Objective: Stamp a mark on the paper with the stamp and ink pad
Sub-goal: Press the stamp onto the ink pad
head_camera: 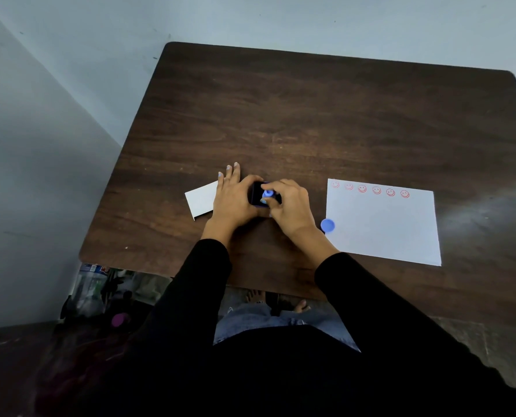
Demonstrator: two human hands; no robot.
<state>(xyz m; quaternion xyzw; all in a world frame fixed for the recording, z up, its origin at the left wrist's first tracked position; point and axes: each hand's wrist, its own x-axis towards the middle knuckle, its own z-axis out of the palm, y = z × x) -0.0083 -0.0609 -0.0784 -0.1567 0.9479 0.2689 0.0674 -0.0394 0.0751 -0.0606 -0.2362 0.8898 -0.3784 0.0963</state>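
At the near middle of a dark wooden table [311, 115], seen from your head camera, your two hands meet over a small dark ink pad [257, 194]. Your left hand [234, 200] steadies the pad from its left side, thumb curled against the case while the other fingers lie stretched out flat toward the far edge. Your right hand [290, 206] pinches a blue stamp [268, 194] between thumb and fingertips, holding it upright on top of the pad. Just left of your left hand, partly under it, lies a small white card [201, 200]. To the right sits the paper [383, 227], a white sheet flat on the table, carrying a row of six red smiley marks [369, 189] along its far edge. A round blue cap [327, 225] rests at the paper's left edge, just beside your right wrist. Black sleeves [202, 284] cover both forearms.
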